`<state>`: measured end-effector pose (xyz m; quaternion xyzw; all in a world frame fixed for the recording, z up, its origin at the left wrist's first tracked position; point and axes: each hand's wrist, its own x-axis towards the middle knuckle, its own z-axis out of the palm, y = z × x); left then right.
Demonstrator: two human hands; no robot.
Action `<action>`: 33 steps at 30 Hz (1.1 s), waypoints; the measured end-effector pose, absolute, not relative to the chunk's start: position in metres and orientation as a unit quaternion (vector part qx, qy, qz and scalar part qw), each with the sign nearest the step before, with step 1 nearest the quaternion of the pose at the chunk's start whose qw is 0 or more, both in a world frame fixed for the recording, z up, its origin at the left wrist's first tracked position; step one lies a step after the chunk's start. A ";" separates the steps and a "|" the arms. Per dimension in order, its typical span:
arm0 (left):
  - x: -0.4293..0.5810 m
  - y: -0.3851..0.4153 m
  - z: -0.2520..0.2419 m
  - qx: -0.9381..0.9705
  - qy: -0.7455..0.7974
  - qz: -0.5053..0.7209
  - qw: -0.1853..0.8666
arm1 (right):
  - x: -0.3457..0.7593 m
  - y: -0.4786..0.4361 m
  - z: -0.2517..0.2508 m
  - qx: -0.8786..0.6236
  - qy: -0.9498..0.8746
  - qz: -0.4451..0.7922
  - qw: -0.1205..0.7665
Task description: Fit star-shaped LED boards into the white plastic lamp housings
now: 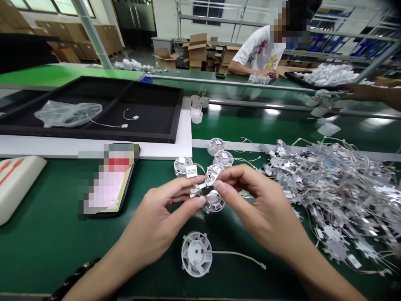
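Observation:
My left hand (156, 221) and my right hand (260, 209) meet above the green bench, pinching a small star-shaped metal LED board (198, 190) between fingers and thumbs. A dark bit (206, 190) shows at its centre, partly hidden by my fingertips. Just below my hands lies a round white plastic lamp housing (213, 201). Several more housings stand beyond them, one (183, 166) with a white label beside it. Another housing (194, 253) with a tan wire lies nearer me. To the right of my right hand spreads a tangled heap of wired metal boards (328, 196).
A blurred phone (109, 179) and a white pad (15, 184) lie to my left. A black tray (94, 133) holds a plastic bag and a wire. A co-worker (263, 52) works across the bench, and another person's hand (360, 92) reaches in at right. Cardboard boxes stand behind.

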<state>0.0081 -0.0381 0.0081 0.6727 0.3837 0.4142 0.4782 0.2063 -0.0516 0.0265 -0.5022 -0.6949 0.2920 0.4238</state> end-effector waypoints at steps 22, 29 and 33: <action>0.008 -0.042 0.009 0.722 0.391 0.496 0.283 | 0.195 -0.051 0.023 -0.423 -0.768 0.239 0.416; -0.014 -0.025 0.009 0.827 0.353 0.437 -0.019 | 0.196 -0.056 0.022 -0.400 -0.803 0.230 0.376; -0.016 -0.023 0.007 0.843 0.346 0.408 -0.061 | 0.196 -0.057 0.022 -0.405 -0.821 0.215 0.341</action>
